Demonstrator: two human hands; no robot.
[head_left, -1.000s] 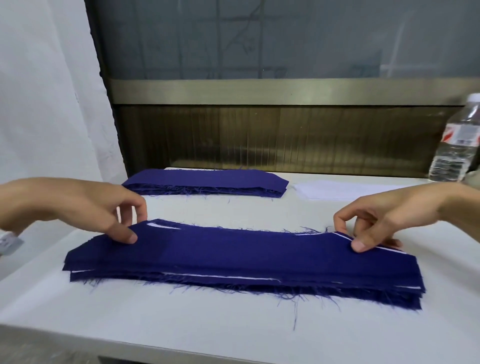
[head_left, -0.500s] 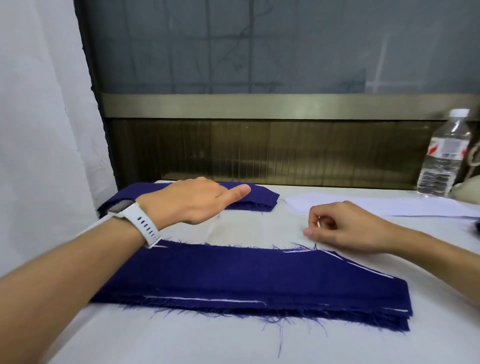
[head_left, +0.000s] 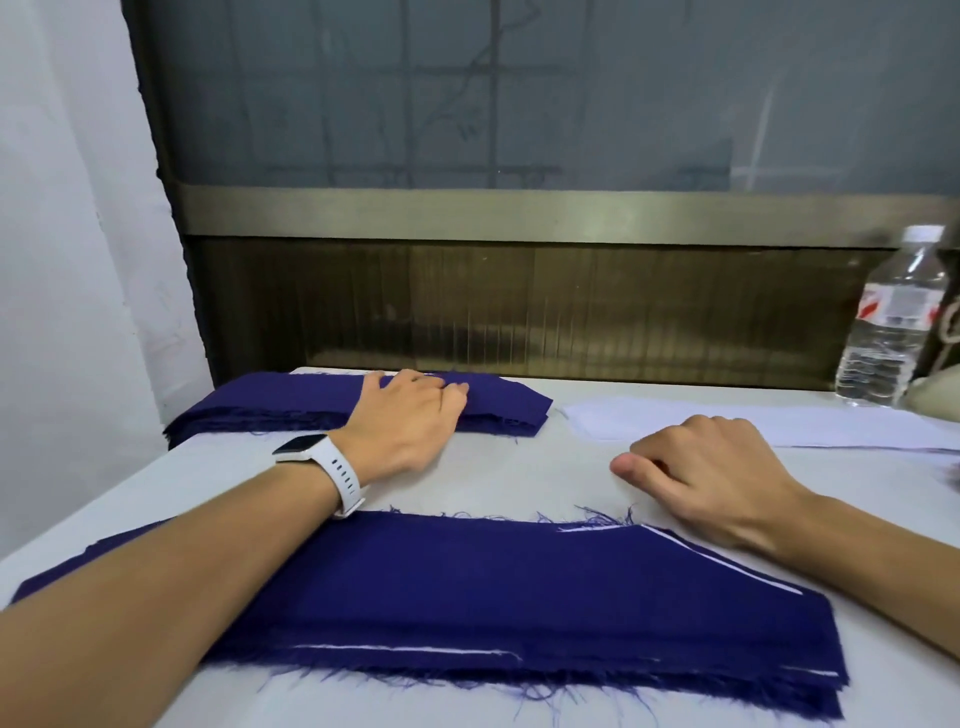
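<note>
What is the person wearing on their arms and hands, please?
Both forearms are bare, no sleeves in view. The left hand and right hand wear no gloves or rings. A white watch with a holed strap and dark rectangular face is on the left wrist.

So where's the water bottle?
In the head view, the water bottle stands upright at the far right of the table, by the brown wall panel, just behind the white sheets.
</note>
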